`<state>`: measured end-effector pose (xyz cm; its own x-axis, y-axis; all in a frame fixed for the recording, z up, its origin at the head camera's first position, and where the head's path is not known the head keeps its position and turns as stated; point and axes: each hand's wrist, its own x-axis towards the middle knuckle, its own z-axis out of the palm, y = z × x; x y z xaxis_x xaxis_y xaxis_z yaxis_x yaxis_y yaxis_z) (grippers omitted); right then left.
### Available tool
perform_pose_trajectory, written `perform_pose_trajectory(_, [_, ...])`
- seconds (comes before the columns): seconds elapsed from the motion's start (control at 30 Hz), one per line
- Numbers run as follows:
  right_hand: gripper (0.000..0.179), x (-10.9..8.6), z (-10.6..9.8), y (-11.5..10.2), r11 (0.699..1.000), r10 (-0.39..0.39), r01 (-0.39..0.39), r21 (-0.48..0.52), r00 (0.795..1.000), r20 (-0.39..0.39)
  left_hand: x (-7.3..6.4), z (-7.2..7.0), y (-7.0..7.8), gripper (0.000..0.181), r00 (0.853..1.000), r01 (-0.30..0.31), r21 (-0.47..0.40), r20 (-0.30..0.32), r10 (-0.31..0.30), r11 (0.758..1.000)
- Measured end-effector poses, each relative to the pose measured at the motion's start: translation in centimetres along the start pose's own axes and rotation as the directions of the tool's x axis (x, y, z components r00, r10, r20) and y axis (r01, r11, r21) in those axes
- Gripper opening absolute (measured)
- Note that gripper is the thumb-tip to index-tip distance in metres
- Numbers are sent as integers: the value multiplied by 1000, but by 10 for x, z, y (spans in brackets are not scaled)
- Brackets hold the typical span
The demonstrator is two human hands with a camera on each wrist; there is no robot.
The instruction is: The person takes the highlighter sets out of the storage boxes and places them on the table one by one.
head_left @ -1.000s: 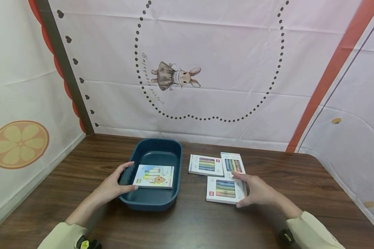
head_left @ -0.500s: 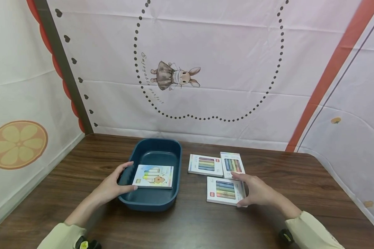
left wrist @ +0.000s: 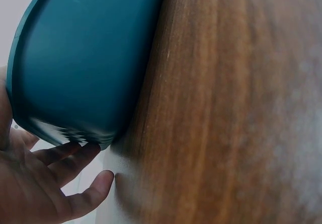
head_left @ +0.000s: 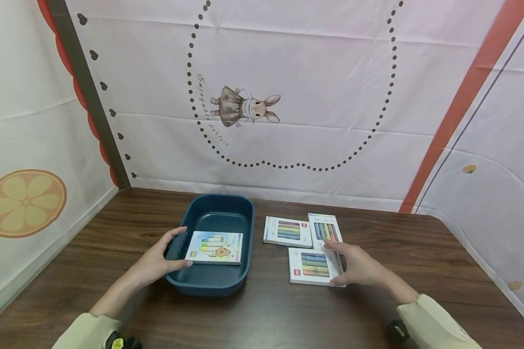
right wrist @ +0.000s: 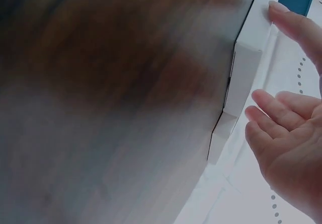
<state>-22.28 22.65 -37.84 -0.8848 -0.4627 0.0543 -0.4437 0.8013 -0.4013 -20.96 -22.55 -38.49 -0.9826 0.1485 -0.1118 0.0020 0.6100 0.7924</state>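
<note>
In the head view my left hand [head_left: 155,261] grips the left rim of a dark blue plastic tub [head_left: 220,276]. Its thumb reaches over the rim, and in the left wrist view fingers [left wrist: 75,163] lie against the outer wall. Inside the tub rests a flat white box [head_left: 216,248] printed with marker-like sticks and a bear. My right hand [head_left: 362,266] spans the right end of a flat white box [head_left: 294,265] whose window shows coloured sticks. The right thumb [right wrist: 289,20] touches the box's near edge; the other fingers [right wrist: 276,113] are spread loosely by the boxes.
Two similar windowed boxes lie behind the near one: one at the left [head_left: 270,230], one at the right [head_left: 323,219]. All rest on a brown wooden table [head_left: 262,320]. A white printed cloth [head_left: 323,97] hangs behind and at both sides.
The near box has turned and shifted very slightly under my right hand. The right thumb has moved a little back toward the box. The left hand and tub stay put.
</note>
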Motion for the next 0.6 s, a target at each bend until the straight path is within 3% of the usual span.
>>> perform_pose_trajectory(0.6, [86, 9, 5, -1, 999, 25, -25, 26, 1000, -3, 1, 0, -1, 90, 1000, -4, -8, 3, 4, 1000])
